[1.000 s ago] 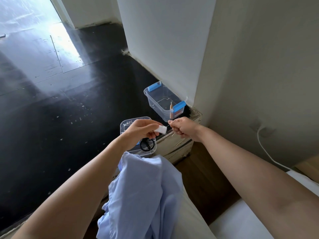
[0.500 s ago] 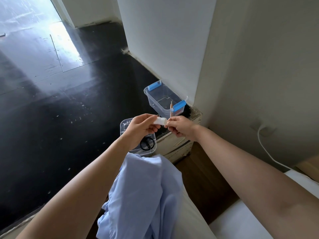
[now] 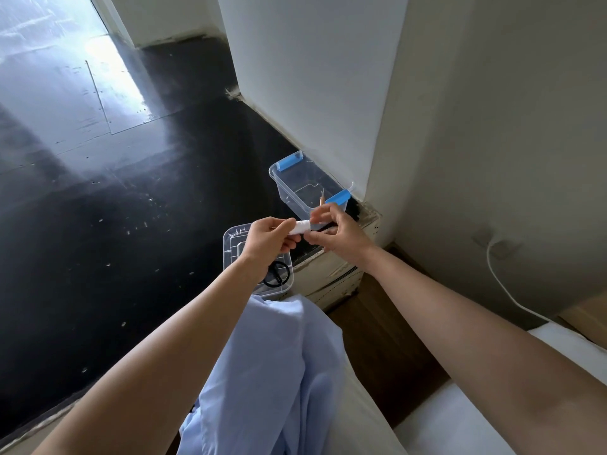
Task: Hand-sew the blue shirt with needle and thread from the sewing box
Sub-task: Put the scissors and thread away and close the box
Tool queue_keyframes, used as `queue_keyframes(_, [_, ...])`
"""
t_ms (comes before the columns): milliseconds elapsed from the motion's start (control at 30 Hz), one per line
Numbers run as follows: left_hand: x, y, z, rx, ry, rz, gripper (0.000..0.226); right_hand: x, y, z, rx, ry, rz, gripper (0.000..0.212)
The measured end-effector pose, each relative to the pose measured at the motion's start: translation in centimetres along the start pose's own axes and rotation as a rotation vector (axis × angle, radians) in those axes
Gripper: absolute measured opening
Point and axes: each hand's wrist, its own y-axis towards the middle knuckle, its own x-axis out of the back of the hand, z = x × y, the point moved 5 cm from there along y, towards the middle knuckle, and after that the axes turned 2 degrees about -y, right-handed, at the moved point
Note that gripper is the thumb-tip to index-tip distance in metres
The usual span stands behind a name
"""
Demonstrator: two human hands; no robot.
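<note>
Head view, the only one. Pinches a white thread spool (image 3: 301, 227) in the left hand (image 3: 267, 241), thumb and fingers curled round its left end. Nips at the spool's other end with the right hand (image 3: 338, 234), thumb and forefinger pressed together there, seemingly on the thread's loose end, though too fine to confirm. Reads as the thread-drawing step, early in the task: no stitch begun, no needle to be made out. Calls next for pulling the hands apart to draw off a length, with the spool held firmly enough not to slip, then for cutting and for finding a needle. Leaves the blue shirt (image 3: 272, 372) draped over the lap, below the grip and nearer the body, touched by neither hand. Shows the sewing box (image 3: 289, 195) just beyond the right hand, clear with blue latches, open, a thin wooden-handled tool (image 3: 322, 200) leaning inside. Shows its lid (image 3: 234, 239) under the left hand, black scissors (image 3: 277, 274) lying on it. Sets both on a dark, scuffed, glossy floor (image 3: 115, 224) that spreads away left of the grip, sunlit at the far end. Puts a pale wall (image 3: 312, 77) beyond the box, a worn white step (image 3: 331, 277) under the right wrist, and a white cable (image 3: 502, 284) well off to the right.
</note>
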Motion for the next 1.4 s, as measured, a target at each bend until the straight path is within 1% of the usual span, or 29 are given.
queue_keyframes(33, [-0.2, 0.2, 0.1, 0.017, -0.013, 0.019, 0.023, 0.0, 0.1, -0.2, 0.015, 0.029, 0.031, 0.038])
queue_keyframes(67, [-0.5, 0.4, 0.1, 0.031, -0.024, 0.042, 0.026, 0.2, 0.1, -0.2, 0.022, 0.053, 0.052, 0.038])
queue_keyframes(133, [-1.0, 1.0, -0.2, 0.043, -0.034, 0.085, 0.035, 0.9, 0.5, -0.5, -0.009, 0.101, 0.027, 0.031])
queue_keyframes(167, [-1.3, 1.5, -0.3, 0.046, -0.037, 0.097, 0.038, 1.4, 0.9, -0.7, -0.035, 0.129, -0.025, 0.028])
queue_keyframes(233, [-1.9, 2.9, -0.4, 0.050, 0.007, 0.111, 0.037, 2.9, 2.1, -1.2, -0.101, 0.156, -0.190, 0.023])
queue_keyframes(300, [-2.3, 4.2, -0.4, 0.021, 0.230, 0.103, 0.033, 4.3, 3.2, -2.0, -0.174, 0.120, -0.363, 0.021])
queue_keyframes(367, [-2.7, 5.9, -0.3, -0.003, 0.490, 0.125, 0.044, 5.3, 4.7, -2.8, -0.240, 0.051, -0.469, 0.024])
queue_keyframes(433, [-3.3, 7.0, 0.2, 0.011, 0.636, 0.189, 0.060, 5.3, 5.8, -3.2, -0.280, -0.048, -0.506, 0.029])
queue_keyframes(500, [-3.9, 8.1, 0.5, 0.025, 0.737, 0.245, 0.068, 5.1, 6.7, -3.5, -0.306, -0.089, -0.543, 0.029])
queue_keyframes(533, [-4.2, 8.6, 0.7, 0.018, 0.790, 0.265, 0.068, 4.9, 7.2, -3.7, -0.312, -0.100, -0.558, 0.028])
queue_keyframes(600, [-4.6, 9.2, 0.9, -0.039, 0.860, 0.280, 0.062, 4.4, 8.0, -3.8, -0.304, -0.130, -0.554, 0.028])
queue_keyframes(700, [-4.6, 9.7, 0.8, -0.126, 0.847, 0.225, 0.047, 3.8, 8.8, -3.9, -0.281, -0.106, -0.501, 0.037])
queue_keyframes(767, [-4.4, 9.5, 0.9, -0.128, 0.818, 0.202, 0.041, 3.4, 8.6, -3.6, -0.300, -0.076, -0.435, 0.045])
queue_keyframes(867, [-4.2, 8.8, 1.1, -0.113, 0.787, 0.210, 0.040, 3.3, 7.8, -3.6, -0.280, -0.091, -0.347, 0.047])
queue_keyframes(933, [-3.9, 8.2, 1.3, -0.097, 0.757, 0.233, 0.047, 3.1, 6.9, -3.2, -0.263, -0.093, -0.309, 0.046])
queue_keyframes(967, [-3.7, 7.8, 1.4, -0.077, 0.715, 0.245, 0.053, 3.1, 6.5, -2.9, -0.248, -0.123, -0.324, 0.045])
queue_keyframes(1033, [-2.7, 6.9, 1.9, -0.020, 0.643, 0.230, 0.063, 2.9, 5.5, -2.2, -0.168, -0.212, -0.451, 0.035])
queue_keyframes(1067, [-2.2, 6.6, 2.1, 0.002, 0.643, 0.198, 0.062, 3.0, 5.1, -1.9, -0.098, -0.225, -0.541, 0.027])
queue_keyframes(1100, [-1.1, 6.1, 2.7, 0.024, 0.657, 0.142, 0.059, 2.3, 4.4, -1.3, -0.019, -0.215, -0.581, 0.019])
queue_keyframes(1133, [0.1, 5.7, 3.1, 0.040, 0.663, 0.074, 0.054, 1.5, 4.1, -0.7, 0.040, -0.201, -0.566, 0.015])
queue_keyframes(1167, [1.3, 5.3, 3.6, 0.053, 0.656, 0.001, 0.048, 0.4, 3.8, -0.3, 0.077, -0.192, -0.495, 0.013])
queue_keyframes(1233, [4.1, 4.0, 4.7, 0.072, 0.663, -0.113, 0.037, -3.0, 3.8, 0.1, 0.075, -0.227, -0.227, 0.011])
queue_keyframes(1300, [6.4, 3.0, 6.2, 0.115, 0.769, -0.139, 0.030, -6.8, 4.0, -0.8, 0.005, -0.357, 0.062, 0.013])
queue_keyframes(1367, [7.6, 2.2, 7.8, 0.197, 0.864, -0.103, 0.028, -9.6, 3.8, -2.3, -0.081, -0.496, 0.255, 0.020])
queue_keyframes(1400, [7.9, 2.0, 8.4, 0.224, 0.869, -0.087, 0.029, -10.6, 3.7, -3.0, -0.116, -0.583, 0.310, 0.025])
